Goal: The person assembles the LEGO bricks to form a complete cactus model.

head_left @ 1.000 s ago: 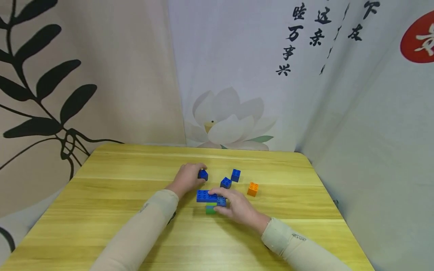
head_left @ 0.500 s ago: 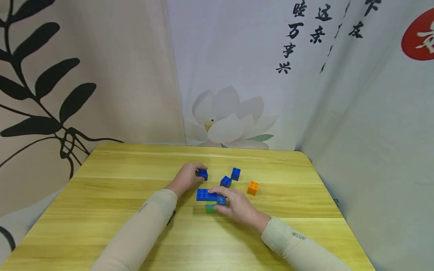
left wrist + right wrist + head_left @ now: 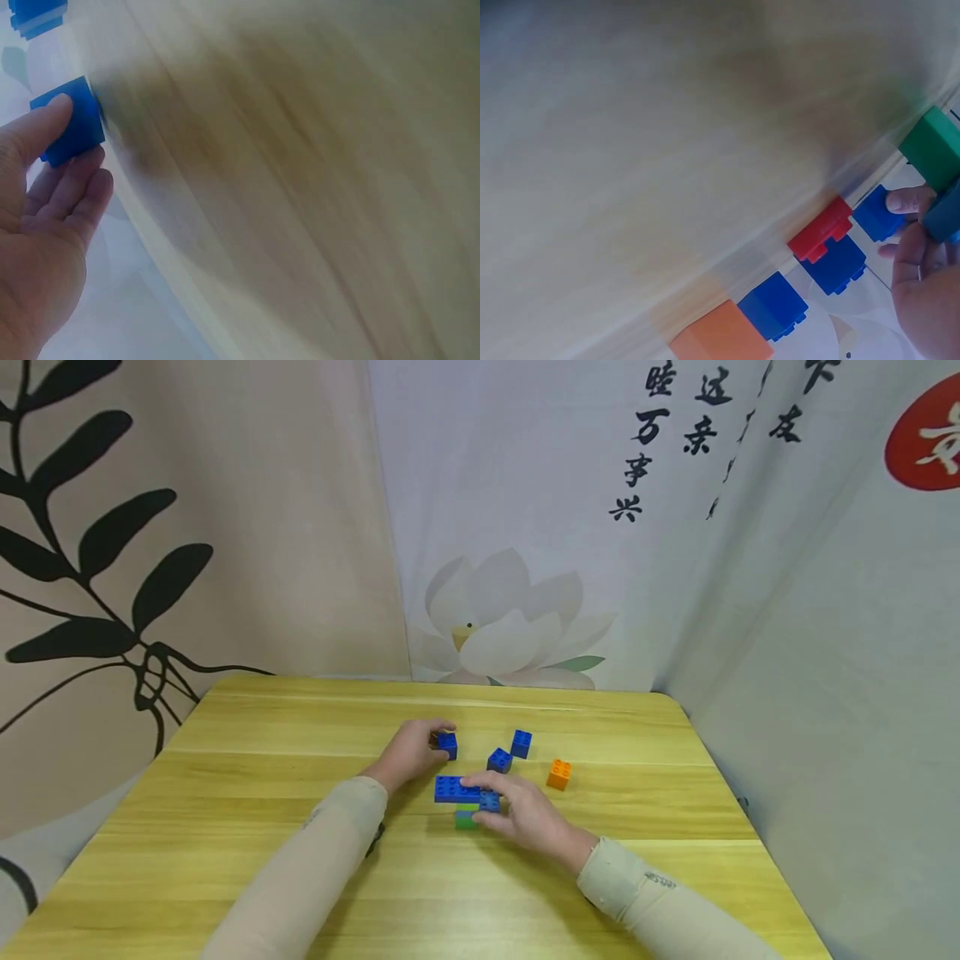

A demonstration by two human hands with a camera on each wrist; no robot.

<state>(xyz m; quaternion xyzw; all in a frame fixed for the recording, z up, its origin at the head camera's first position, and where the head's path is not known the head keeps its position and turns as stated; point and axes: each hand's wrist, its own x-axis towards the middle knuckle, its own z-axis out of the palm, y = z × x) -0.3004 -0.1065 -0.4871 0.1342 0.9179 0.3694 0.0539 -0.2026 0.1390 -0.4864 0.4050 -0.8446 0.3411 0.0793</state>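
Observation:
My left hand pinches a small blue brick between thumb and fingers, beyond the stacked bricks. In the left wrist view the thumb lies across one face of this blue brick. My right hand grips the right side of a stack, its fingers round a small blue brick. A long blue brick lies at the top of that stack, with a green brick low down. The right wrist view shows a green brick beside the gripping fingers. The hand hides part of the stack.
Behind the right hand, two small blue bricks lie close together, and an orange brick sits to their right. A red brick against a blue one shows only in the right wrist view. A curtain hangs behind the wooden table.
The blue brick in my left hand has turned slightly, and that hand has shifted a touch leftward. My right hand keeps its grip on the stack without visible movement.

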